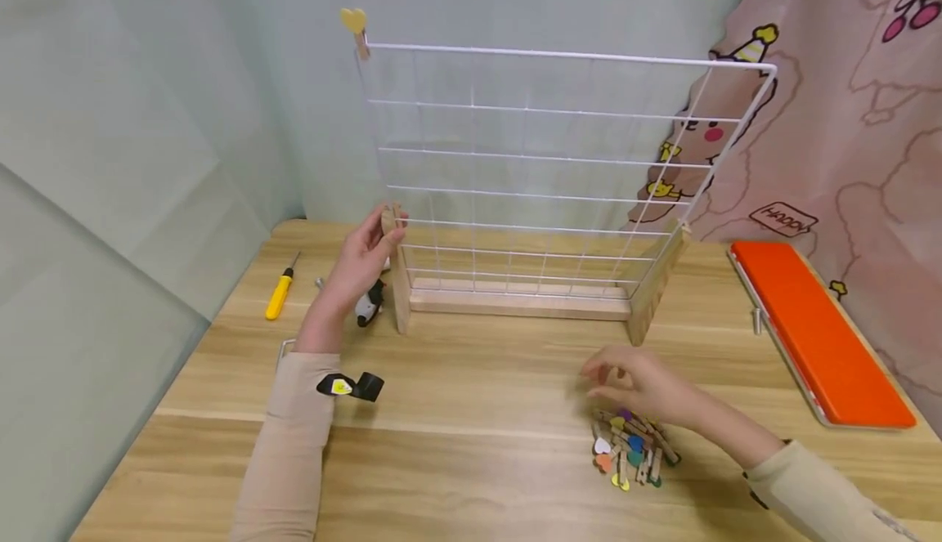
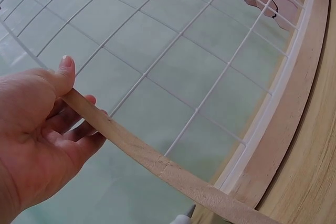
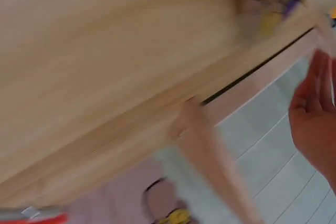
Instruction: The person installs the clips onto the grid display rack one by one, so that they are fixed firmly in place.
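Note:
A white wire grid rack [image 1: 526, 109] stands upright in a wooden base [image 1: 515, 305] with a wooden post on each side. My left hand [image 1: 361, 257] grips the top of the left wooden post [image 2: 136, 150], thumb on one side and fingers curled behind it. My right hand [image 1: 636, 382], fingers loosely bent and nothing seen between them, hovers at the far edge of a pile of small wooden clothespins [image 1: 634, 450] with coloured hearts. One clothespin with a yellow heart [image 1: 354, 20] is clipped at the grid's top left corner.
Left of the rack lie a yellow screwdriver [image 1: 280, 293] and a grey-and-black tool [image 1: 370, 305], partly behind my left arm. An orange case [image 1: 820, 329] lies at the right, a small metal piece [image 1: 757, 321] beside it. A wall and printed curtain [image 1: 832, 117] rise behind.

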### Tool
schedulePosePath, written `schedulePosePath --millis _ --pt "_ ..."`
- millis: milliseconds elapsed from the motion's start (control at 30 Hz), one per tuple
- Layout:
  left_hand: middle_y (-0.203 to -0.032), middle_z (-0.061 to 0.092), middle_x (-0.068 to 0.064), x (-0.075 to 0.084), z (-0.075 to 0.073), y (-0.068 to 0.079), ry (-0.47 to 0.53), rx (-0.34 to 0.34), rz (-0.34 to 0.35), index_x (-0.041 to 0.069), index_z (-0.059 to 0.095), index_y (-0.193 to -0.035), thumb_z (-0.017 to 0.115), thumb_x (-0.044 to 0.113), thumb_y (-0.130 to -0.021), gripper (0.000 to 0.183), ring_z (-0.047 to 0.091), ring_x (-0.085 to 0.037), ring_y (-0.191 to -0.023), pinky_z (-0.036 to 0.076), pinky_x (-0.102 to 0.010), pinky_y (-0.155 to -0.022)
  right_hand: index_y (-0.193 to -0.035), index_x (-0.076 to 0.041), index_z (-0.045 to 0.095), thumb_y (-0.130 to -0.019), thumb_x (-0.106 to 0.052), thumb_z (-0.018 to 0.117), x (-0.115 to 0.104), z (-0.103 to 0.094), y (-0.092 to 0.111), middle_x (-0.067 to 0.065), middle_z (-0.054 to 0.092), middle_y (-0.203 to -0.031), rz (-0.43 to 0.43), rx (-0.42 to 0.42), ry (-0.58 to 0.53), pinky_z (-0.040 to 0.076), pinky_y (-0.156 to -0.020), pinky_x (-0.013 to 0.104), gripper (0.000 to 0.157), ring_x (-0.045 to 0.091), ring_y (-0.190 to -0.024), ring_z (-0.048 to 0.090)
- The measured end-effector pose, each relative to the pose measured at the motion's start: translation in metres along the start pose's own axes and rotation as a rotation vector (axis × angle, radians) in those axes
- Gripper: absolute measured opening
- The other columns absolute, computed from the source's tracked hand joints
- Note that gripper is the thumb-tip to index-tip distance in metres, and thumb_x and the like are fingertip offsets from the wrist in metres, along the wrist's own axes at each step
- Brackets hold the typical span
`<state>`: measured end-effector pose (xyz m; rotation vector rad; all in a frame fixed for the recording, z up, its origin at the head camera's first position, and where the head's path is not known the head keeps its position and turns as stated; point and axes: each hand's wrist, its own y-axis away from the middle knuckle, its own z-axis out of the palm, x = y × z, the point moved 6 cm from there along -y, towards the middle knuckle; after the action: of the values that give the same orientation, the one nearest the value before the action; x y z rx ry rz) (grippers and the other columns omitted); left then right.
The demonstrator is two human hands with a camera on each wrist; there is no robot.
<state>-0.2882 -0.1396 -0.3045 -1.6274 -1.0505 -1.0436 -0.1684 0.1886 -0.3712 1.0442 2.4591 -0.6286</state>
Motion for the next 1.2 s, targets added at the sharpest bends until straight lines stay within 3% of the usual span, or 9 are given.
schedulePosePath --millis 200,400,800,1067,1200 --pt "-0.132 0.038 -0.016 0.006 -0.005 0.0 -0.004 0.014 0.01 0.011 0.024 -0.138 0.044 0.021 -0.091 0.052 0.034 -0.021 -0.123 0.029 -0.039 -0.1 -0.099 -0.019 0.059 -0.075 -0.03 0.066 0.018 -0.013 0.052 -0.013 0.057 -0.091 0.127 -0.038 0.094 0.047 -0.063 0.024 0.027 0.003 -0.079 0.053" --pt "-0.132 0.038 -0.014 -0.002 -0.014 -0.004 -0.011 0.023 0.016 0.018 0.027 -0.137 0.046 0.027 -0.09 0.051 0.035 -0.019 -0.122 0.03 -0.04 -0.1 -0.1 -0.02 0.059 -0.073 -0.03 0.069 0.031 -0.019 0.075 -0.014 0.058 -0.09 0.212 0.021 0.116 0.047 -0.06 0.022 0.03 0.002 -0.076 0.054" --pt "-0.132 0.04 -0.008 -0.018 -0.01 -0.009 0.023 0.021 -0.002 0.024 0.028 -0.136 0.047 0.031 -0.088 0.052 0.035 -0.014 -0.123 0.029 -0.034 -0.101 -0.097 -0.018 0.059 -0.083 -0.029 0.057 0.04 0.002 0.085 -0.015 0.053 -0.071 0.356 -0.018 0.005 0.041 -0.05 0.017 0.018 -0.002 -0.059 0.046" --pt "-0.134 0.037 -0.009 -0.022 -0.005 -0.01 0.027 0.001 -0.003 0.025 0.026 -0.136 0.047 0.032 -0.087 0.053 0.034 -0.014 -0.123 0.029 -0.032 -0.101 -0.091 -0.016 0.057 -0.087 -0.027 0.052 0.038 0.005 0.08 -0.013 0.055 -0.072 0.43 -0.076 0.028 0.041 -0.05 0.017 0.013 -0.003 -0.059 0.046" --pt "-0.135 0.037 -0.006 -0.024 -0.004 -0.009 0.02 -0.004 -0.016 0.026 0.025 -0.136 0.047 0.033 -0.088 0.054 0.034 -0.014 -0.124 0.028 -0.031 -0.101 -0.088 -0.017 0.056 -0.087 -0.028 0.053 0.038 0.006 0.081 -0.013 0.054 -0.068 0.45 -0.055 0.043 0.041 -0.048 0.017 0.012 -0.002 -0.058 0.046"
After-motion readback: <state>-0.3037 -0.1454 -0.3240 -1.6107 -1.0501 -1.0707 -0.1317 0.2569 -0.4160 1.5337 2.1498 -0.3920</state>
